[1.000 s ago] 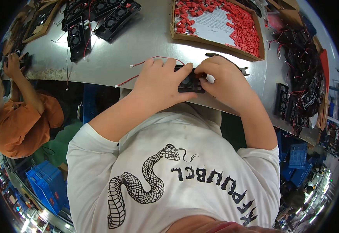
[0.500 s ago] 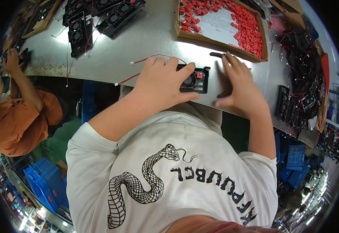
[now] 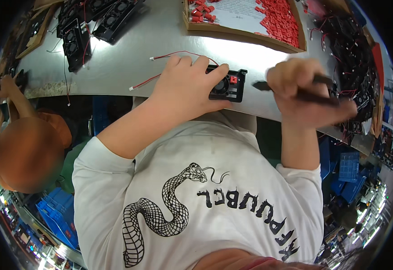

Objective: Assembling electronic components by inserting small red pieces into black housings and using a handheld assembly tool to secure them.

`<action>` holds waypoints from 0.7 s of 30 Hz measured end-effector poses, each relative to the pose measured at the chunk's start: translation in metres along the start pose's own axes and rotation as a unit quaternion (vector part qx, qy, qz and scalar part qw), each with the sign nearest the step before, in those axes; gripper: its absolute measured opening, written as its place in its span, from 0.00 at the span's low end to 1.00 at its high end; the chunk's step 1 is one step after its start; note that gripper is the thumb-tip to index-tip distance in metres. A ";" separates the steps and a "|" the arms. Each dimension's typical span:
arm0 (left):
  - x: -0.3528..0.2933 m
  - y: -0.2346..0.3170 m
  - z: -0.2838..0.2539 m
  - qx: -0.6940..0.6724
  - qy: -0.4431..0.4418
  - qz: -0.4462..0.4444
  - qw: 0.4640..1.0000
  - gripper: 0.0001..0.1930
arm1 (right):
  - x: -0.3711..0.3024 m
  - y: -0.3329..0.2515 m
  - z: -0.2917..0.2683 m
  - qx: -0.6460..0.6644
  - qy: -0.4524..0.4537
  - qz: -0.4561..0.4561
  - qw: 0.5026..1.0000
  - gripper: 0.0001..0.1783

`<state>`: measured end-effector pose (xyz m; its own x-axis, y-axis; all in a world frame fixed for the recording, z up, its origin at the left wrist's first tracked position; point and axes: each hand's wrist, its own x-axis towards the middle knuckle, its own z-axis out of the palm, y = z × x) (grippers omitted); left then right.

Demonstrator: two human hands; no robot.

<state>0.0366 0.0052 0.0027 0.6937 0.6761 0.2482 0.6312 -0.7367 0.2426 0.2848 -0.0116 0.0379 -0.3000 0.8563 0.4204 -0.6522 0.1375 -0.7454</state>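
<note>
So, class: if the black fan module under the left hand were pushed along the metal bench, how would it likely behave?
The black fan module looks like a rigid, flat frame lying level, so it would probably slide rather than tip or roll. Its thin red and white wires look floppy and would likely trail behind. The left hand covers part of it, suggesting it is light.

Black fan frame (image 3: 227, 85) with red square, red-and-white wires (image 3: 178, 55), grey table (image 3: 160, 36), black tool (image 3: 295, 92)

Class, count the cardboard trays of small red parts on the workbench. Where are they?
1: the cardboard tray lies at the table's far edge, beyond the black fan unit. The frame crops it; others may be hidden.
</note>
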 end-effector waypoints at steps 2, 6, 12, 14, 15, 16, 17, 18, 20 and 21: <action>0.002 -0.001 0.000 -0.005 -0.011 -0.003 1.000 0.34 | 0.019 0.007 0.000 0.018 -0.022 0.003 1.000 0.56; 0.000 -0.001 0.002 -0.020 -0.002 -0.014 1.000 0.33 | 0.035 0.010 0.009 -0.018 -0.097 0.012 0.995 0.57; -0.001 -0.003 0.004 -0.026 0.012 -0.013 0.999 0.33 | 0.034 0.016 0.010 -0.129 0.005 0.114 0.985 0.50; -0.004 -0.002 0.005 -0.026 0.016 -0.010 0.999 0.33 | 0.048 0.001 0.011 -0.024 -0.201 -0.055 0.978 0.51; -0.004 -0.002 0.005 -0.031 0.025 -0.007 0.999 0.33 | 0.042 0.009 0.012 -0.026 -0.198 -0.053 0.978 0.51; -0.005 -0.002 0.006 -0.035 0.034 -0.003 0.999 0.33 | 0.029 0.025 0.013 -0.093 -0.090 0.024 0.991 0.51; -0.005 -0.001 0.003 -0.035 0.035 -0.001 0.999 0.33 | 0.022 0.035 0.012 -0.159 0.019 0.096 0.982 0.51; -0.004 -0.003 0.004 -0.041 0.026 -0.003 0.999 0.33 | 0.019 0.035 0.004 -0.125 -0.017 0.090 0.988 0.51; -0.001 -0.007 0.010 -0.047 0.021 0.000 0.999 0.33 | 0.031 0.026 -0.006 -0.085 -0.107 0.048 0.989 0.51; -0.003 -0.004 0.008 -0.051 0.017 -0.002 0.999 0.33 | 0.037 0.019 -0.003 -0.074 -0.156 0.015 0.985 0.50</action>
<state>0.0344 0.0058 -0.0070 0.6779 0.6805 0.2781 0.5946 -0.7300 0.3369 0.2636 0.0240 0.0375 -0.5325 0.6692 0.5183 -0.5378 0.2054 -0.8177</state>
